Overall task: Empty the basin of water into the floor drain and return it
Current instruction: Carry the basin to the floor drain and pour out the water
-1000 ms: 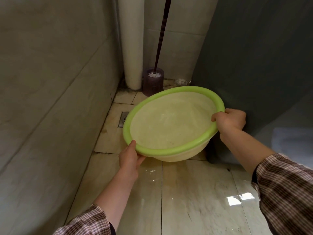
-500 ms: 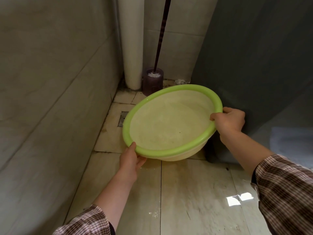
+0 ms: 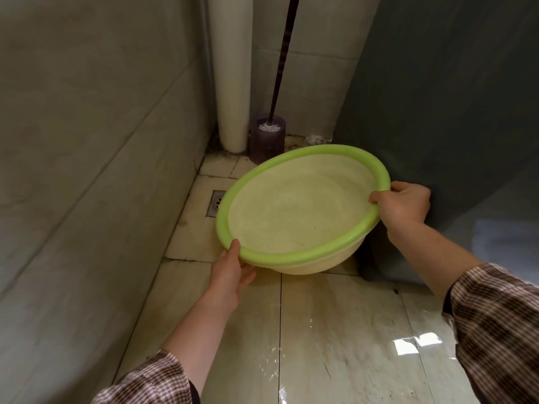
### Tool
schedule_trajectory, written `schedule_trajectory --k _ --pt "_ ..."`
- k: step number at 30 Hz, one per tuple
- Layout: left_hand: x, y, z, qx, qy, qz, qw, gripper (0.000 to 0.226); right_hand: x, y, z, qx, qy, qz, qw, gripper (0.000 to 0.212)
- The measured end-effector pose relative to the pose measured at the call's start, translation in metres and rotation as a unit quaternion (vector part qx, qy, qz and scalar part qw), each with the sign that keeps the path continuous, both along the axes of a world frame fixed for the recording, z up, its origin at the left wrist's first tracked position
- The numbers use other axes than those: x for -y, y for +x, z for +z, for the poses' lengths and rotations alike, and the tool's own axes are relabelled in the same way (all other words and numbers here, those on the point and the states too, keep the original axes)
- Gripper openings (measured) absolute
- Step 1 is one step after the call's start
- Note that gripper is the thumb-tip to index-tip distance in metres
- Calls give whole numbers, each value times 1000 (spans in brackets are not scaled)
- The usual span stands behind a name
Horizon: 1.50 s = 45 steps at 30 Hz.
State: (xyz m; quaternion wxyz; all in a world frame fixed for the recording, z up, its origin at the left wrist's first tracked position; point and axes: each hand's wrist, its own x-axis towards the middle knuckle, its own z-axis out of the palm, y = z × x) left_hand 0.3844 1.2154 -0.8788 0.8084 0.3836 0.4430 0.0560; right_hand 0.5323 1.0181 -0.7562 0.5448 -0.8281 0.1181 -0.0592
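Observation:
A pale yellow basin with a green rim (image 3: 297,259) hangs in the air above the tiled floor, tilted with its left side lower and water inside. My left hand (image 3: 232,271) grips the rim at its near left, fingers under the bowl. My right hand (image 3: 402,204) clasps the rim on the right side. The square metal floor drain (image 3: 215,203) lies just left of the basin, partly hidden behind its rim, close to the left wall.
A toilet brush in a dark holder (image 3: 267,138) stands in the far corner beside a white pipe (image 3: 230,74). A grey panel (image 3: 437,97) rises on the right. The tiled wall (image 3: 87,141) runs along the left. Water drops lie on the near floor tiles (image 3: 335,345).
The basin has shifted slightly toward the far left and tilts a bit more to the left; both hands keep their hold on the rim.

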Motion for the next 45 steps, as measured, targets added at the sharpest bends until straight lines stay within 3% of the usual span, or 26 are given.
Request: schedule_trajectory --k 8,14,17,20,24,30,40,43,45 --pt "1 -1 -2 -8 8 1 1000 35 -3 1 1 7 1 -1 1000 30" --pt "-1 -1 -3 -9 9 1 1000 29 -6 3 5 2 -16 9 1000 20" --pt "-1 -2 -4 -9 6 -1 1000 29 -10 3 9 -1 -19 8 1000 38" --pt "-3 -2 -4 -8 6 -2 1000 32 -11 4 11 0 -29 23 999 33" --pt "-4 -2 -2 -4 10 0 1000 32 -13 3 13 -4 -22 10 1000 49" --pt "-4 0 -1 -5 14 3 1000 31 -11 3 14 -16 -27 17 999 26" --pt "-4 0 -3 -4 15 3 1000 30 -10 2 14 -12 -22 19 1000 42" --pt "-5 -1 -3 -5 18 2 1000 29 -10 2 15 -14 -20 26 999 19" --pt "-5 -1 -3 -6 20 2 1000 29 -12 2 15 -11 -19 28 999 26"
